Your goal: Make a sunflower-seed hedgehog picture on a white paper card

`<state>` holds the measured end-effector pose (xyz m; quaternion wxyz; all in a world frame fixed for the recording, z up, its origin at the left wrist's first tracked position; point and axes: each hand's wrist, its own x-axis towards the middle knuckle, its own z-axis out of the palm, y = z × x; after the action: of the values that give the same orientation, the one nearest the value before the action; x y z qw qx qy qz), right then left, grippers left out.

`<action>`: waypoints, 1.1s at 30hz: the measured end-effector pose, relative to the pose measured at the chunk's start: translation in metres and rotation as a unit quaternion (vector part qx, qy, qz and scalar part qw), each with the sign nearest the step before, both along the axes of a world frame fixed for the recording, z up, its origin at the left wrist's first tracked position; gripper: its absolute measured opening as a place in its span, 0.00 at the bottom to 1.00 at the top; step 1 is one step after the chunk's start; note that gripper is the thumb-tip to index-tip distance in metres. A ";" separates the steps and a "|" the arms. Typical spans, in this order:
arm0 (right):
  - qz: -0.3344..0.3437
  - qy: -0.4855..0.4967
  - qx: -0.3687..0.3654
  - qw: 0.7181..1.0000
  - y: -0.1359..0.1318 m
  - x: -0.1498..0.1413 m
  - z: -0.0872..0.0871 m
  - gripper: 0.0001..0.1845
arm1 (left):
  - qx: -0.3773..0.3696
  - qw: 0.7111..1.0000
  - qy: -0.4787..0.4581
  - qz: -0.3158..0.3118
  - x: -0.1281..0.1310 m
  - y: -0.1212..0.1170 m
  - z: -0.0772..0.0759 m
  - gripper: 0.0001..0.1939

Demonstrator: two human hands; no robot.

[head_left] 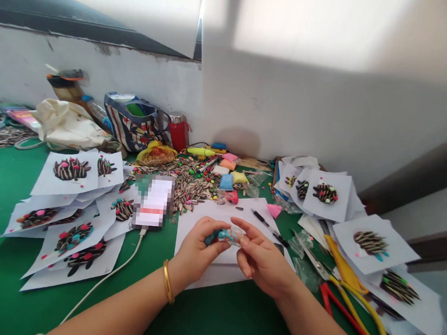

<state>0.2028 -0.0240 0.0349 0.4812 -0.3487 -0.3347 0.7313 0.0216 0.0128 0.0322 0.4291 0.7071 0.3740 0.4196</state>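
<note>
Between my two hands, above a white sheet of paper (215, 275), is a small clear plastic packet (229, 235) with something blue in it, perhaps soft clay. My left hand (200, 248), with a gold bangle at the wrist, pinches its left end between thumb and fingers. At the other end, the fingertips of my right hand (262, 255) grip the clear plastic. Just beyond the hands, a black pen (264, 221) lies on the paper. Past the paper's far edge sit small coloured packets, among them a blue packet (226, 181) and a pink packet (274, 210).
A heap of striped sunflower seeds (191, 185) spreads behind a charging phone (153, 203). Paper cards with seed hedgehogs (72, 171) are stacked at left, more cards (372, 244) at right. Scissors (348, 296) lie at right. A striped bag (134, 124) and red flask (178, 133) stand behind.
</note>
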 end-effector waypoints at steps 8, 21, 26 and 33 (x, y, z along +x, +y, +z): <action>-0.083 -0.009 -0.013 0.996 0.006 0.004 0.001 0.21 | -0.052 0.998 -0.029 0.028 -0.005 0.000 0.000 0.24; -0.017 -0.103 0.028 0.994 -0.001 -0.004 -0.001 0.25 | 0.071 0.993 -0.046 0.077 -0.002 0.005 0.000 0.07; -0.100 -0.102 0.022 0.989 0.003 0.000 0.000 0.20 | -0.022 0.993 -0.083 0.079 -0.003 0.010 0.000 0.07; -0.147 -0.117 0.006 0.982 0.006 0.001 0.000 0.18 | 0.004 0.992 -0.088 0.094 -0.007 0.013 -0.001 0.13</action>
<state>0.2041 -0.0177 0.0346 0.5435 -0.4742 -0.3377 0.6047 0.0143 0.0254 0.0310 0.4159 0.6311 0.3978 0.5201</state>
